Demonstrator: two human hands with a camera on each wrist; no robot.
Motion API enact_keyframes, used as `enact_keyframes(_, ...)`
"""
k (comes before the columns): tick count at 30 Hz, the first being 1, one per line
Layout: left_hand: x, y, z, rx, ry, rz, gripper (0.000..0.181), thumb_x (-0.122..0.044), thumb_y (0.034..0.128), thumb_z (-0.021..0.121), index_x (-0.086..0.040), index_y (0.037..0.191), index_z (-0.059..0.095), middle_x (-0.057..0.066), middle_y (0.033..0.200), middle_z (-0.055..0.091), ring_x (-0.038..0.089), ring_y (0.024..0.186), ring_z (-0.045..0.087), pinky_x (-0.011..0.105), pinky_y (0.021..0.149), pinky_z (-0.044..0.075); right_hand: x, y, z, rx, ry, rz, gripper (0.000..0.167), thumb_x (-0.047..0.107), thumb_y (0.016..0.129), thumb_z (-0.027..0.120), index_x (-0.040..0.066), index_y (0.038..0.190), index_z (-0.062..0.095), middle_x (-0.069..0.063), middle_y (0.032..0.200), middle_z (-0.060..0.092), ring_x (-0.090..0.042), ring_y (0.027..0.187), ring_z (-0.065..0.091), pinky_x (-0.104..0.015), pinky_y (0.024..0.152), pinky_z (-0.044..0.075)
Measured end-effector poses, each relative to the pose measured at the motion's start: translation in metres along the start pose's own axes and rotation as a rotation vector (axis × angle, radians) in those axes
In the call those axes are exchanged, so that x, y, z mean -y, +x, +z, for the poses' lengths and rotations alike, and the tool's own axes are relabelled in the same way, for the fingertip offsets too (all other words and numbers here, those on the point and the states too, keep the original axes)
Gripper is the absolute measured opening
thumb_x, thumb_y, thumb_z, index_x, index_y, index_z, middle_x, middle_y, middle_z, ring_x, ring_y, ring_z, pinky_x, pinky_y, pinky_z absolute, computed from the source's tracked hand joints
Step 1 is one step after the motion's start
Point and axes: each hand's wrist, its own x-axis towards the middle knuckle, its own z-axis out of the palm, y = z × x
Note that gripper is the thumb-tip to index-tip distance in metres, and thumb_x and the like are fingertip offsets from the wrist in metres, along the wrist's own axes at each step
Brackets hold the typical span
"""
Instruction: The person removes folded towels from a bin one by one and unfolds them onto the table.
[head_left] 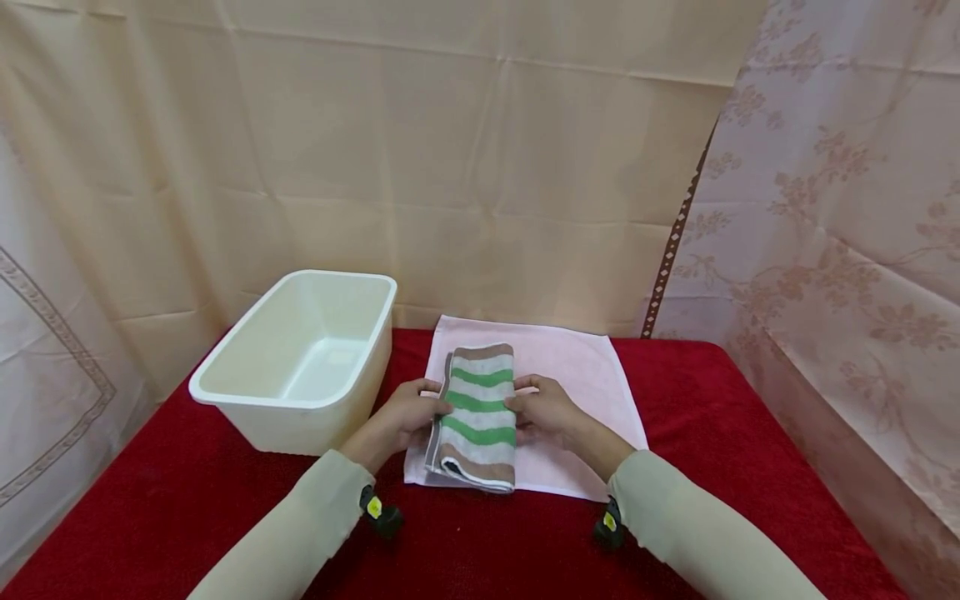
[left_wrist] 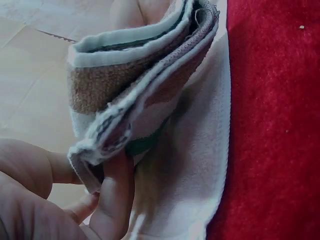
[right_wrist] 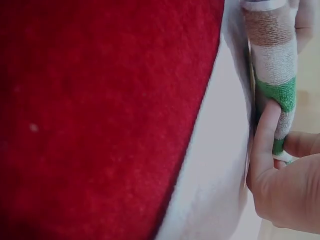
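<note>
A folded striped towel (head_left: 482, 408) in green, white and brown is held between both hands, over a pale pink cloth (head_left: 581, 375) spread flat. The left hand (head_left: 411, 408) pinches its left edge, thumb on top and fingers beneath; in the left wrist view the layered folds of the towel (left_wrist: 100, 90) show above the fingers (left_wrist: 117, 195). At the opposite edge the right hand (head_left: 547, 410) pinches the towel the same way. The right wrist view shows its rounded fold (right_wrist: 275, 65) between thumb and fingers, a little above the pink cloth.
An off-white plastic basin (head_left: 292, 404) stands left of the pink cloth, close to the left forearm. Red fabric (head_left: 697, 467) covers the table. Beige curtain (head_left: 465, 150) hangs right behind it, with a floral curtain (head_left: 840, 217) at the right side.
</note>
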Motion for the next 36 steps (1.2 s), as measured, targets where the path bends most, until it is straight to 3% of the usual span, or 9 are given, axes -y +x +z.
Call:
enact_keyframes(3,-0.001,-0.004,-0.002,0.007,-0.024,-0.013,0.040,0.001,0.0921,0.064,0.001,0.131,0.054,0.013,0.093,0.069,0.020,0.074,0.067,0.033,0.061,0.056,0.001,-0.003,0.002,-0.002,-0.024,-0.019,0.034,0.002,0.097,0.061,-0.001,0.129,0.050,-0.015,0.095,0.071,-0.021,0.071,0.070,-0.033,0.057,0.058)
enact_keyframes(12,-0.001,-0.019,-0.005,0.016,0.038,-0.016,0.042,-0.001,0.0934,0.065,-0.003,0.134,0.056,0.014,0.099,0.069,0.023,0.076,0.068,0.036,0.062,0.057,0.002,-0.018,0.009,-0.007,-0.018,-0.088,0.031,-0.002,0.093,0.064,-0.005,0.123,0.055,-0.013,0.090,0.069,-0.018,0.069,0.069,-0.029,0.054,0.054)
enact_keyframes(21,-0.001,-0.051,-0.010,0.018,0.112,0.024,0.045,-0.003,0.0937,0.065,-0.002,0.137,0.051,0.018,0.101,0.060,0.026,0.076,0.067,0.041,0.057,0.059,-0.006,-0.037,0.023,-0.018,-0.024,-0.116,0.027,-0.001,0.096,0.063,-0.004,0.121,0.055,-0.013,0.093,0.065,-0.017,0.062,0.066,-0.029,0.053,0.056)
enact_keyframes(36,0.020,-0.080,-0.030,-0.012,0.148,0.061,0.043,-0.001,0.0924,0.066,-0.001,0.133,0.052,0.017,0.097,0.059,0.027,0.077,0.066,0.047,0.055,0.059,-0.014,-0.061,0.055,0.062,0.033,-0.108,0.029,0.001,0.098,0.061,-0.003,0.124,0.049,-0.015,0.103,0.059,-0.019,0.068,0.063,-0.033,0.053,0.059)
